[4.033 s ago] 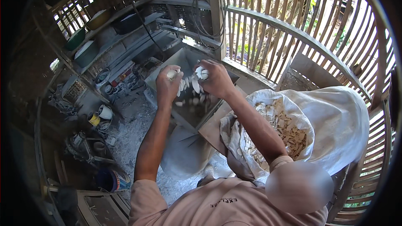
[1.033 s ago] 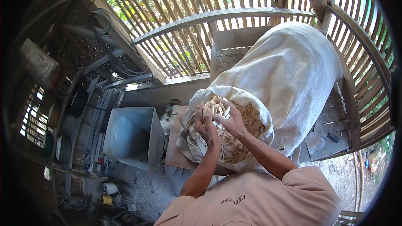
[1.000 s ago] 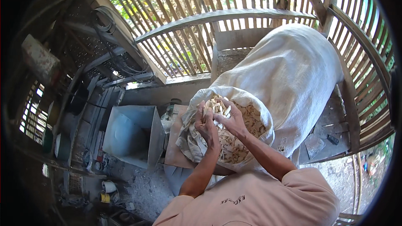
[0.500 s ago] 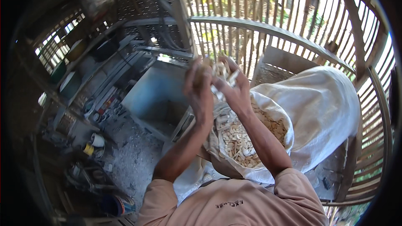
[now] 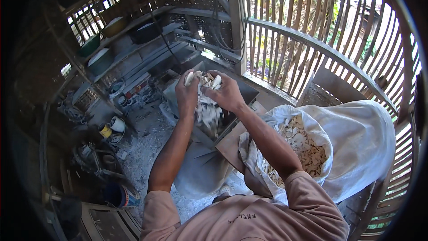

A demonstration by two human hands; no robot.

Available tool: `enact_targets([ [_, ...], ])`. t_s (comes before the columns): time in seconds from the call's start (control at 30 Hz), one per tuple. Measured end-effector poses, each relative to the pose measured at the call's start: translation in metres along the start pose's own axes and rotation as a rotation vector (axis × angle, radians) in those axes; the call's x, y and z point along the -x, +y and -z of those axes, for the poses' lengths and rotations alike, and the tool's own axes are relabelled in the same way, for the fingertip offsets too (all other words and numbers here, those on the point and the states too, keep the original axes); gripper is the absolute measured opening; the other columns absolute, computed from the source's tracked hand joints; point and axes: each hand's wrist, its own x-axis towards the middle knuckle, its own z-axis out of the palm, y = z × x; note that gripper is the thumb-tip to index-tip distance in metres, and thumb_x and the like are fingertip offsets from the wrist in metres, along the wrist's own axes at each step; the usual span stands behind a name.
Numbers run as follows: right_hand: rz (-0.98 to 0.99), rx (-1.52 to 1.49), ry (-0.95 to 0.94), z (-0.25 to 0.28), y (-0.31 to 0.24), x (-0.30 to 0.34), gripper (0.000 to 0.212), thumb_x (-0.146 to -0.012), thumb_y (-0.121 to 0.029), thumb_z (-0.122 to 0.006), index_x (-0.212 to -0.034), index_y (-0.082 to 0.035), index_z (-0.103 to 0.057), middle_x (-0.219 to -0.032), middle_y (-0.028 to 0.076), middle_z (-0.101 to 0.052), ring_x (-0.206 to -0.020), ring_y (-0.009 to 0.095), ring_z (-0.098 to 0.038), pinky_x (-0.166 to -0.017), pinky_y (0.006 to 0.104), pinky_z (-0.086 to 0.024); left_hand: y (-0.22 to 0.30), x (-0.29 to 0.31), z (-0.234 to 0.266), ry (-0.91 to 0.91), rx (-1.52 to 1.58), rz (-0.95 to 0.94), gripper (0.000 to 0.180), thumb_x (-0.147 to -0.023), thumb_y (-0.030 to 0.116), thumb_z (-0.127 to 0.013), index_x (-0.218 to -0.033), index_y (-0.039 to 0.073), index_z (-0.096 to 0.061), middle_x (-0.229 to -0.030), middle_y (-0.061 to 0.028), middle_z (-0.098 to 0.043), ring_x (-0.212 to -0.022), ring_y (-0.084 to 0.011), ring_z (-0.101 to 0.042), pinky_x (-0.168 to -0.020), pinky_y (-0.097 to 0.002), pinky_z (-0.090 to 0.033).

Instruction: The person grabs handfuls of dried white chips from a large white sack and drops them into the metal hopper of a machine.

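Between my two hands lies a heap of pale, dried-looking chips [image 5: 207,79], gripped from both sides. My left hand [image 5: 187,94] curls round the left of the heap and my right hand [image 5: 227,93] round the right. Below them a stream of loose chips [image 5: 208,117], blurred by motion, drops into a box-shaped hopper [image 5: 228,130] with a dark inside. To the right an open white sack [image 5: 329,140] holds more chips [image 5: 305,147]; my right forearm passes over its near left side. My palms are hidden by the chips and fingers.
A bulging white sack [image 5: 361,143] lies beside the open one, near the slatted wall [image 5: 307,27]. Basins [image 5: 101,59] of pale material stand on a shelf at the far left. Down on the dusty floor are a yellow container [image 5: 105,130], a white pail [image 5: 117,124] and a blue bucket [image 5: 117,195].
Both hands now appear over the hopper, away from the open sack, with chips falling from between them. The whole view has swung left, so the surroundings appear further right.
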Motion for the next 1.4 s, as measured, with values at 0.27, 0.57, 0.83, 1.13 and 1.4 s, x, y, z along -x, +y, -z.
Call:
enact_targets([
  [0.27,-0.185,0.263,-0.083,0.017,-0.017,0.003,0.049,-0.076,-0.046,-0.072,-0.112,-0.012,-0.069,-0.091,0.017,-0.072,-0.093,0.036,-0.069,-0.084,0.0438,-0.053,0.001,0.004,0.008,-0.115,-0.046,0.041,0.037,-0.086,0.014,-0.065,-0.118,-0.005,-0.064,-0.106,-0.0127,-0.069,-0.095,-0.0173,-0.065,-0.085,-0.0294,-0.051],
  [0.57,-0.026,0.225,-0.033,0.001,0.006,0.004,0.04,-0.074,-0.024,-0.073,-0.111,-0.009,-0.067,-0.099,0.019,-0.07,-0.097,0.038,-0.066,-0.086,0.0448,-0.051,-0.007,0.002,0.012,-0.16,-0.091,-0.002,0.046,-0.079,0.001,-0.059,-0.124,-0.006,-0.06,-0.116,-0.0152,-0.065,-0.102,-0.0206,-0.064,-0.092,-0.0322,-0.049],
  [0.83,-0.023,0.311,-0.084,0.0,0.009,0.006,0.04,-0.07,-0.012,-0.07,-0.11,-0.007,-0.065,-0.096,0.019,-0.069,-0.091,0.039,-0.067,-0.08,0.0473,-0.053,0.01,0.007,0.007,-0.198,-0.14,0.096,0.046,-0.08,0.0,-0.063,-0.125,-0.002,-0.061,-0.113,-0.0117,-0.065,-0.099,-0.0181,-0.064,-0.087,-0.0305,-0.051],
  [1.13,-0.082,0.42,-0.127,0.002,-0.003,0.01,0.033,-0.079,-0.031,-0.07,-0.107,-0.015,-0.07,-0.088,0.017,-0.071,-0.085,0.037,-0.068,-0.075,0.0463,-0.053,-0.004,0.001,0.01,-0.155,-0.007,0.193,0.034,-0.093,0.014,-0.058,-0.121,-0.003,-0.065,-0.113,-0.0126,-0.066,-0.104,-0.0174,-0.06,-0.09,-0.0312,-0.049],
  [1.4,0.076,0.505,-0.128,-0.006,0.003,0.018,0.039,-0.07,-0.023,-0.073,-0.106,-0.009,-0.068,-0.1,0.017,-0.067,-0.092,0.036,-0.067,-0.076,0.0457,-0.055,-0.02,0.0,0.018,-0.164,-0.112,0.258,0.039,-0.082,0.004,-0.063,-0.12,-0.001,-0.068,-0.104,-0.0124,-0.071,-0.084,-0.0187,-0.069,-0.075,-0.0306,-0.056],
])
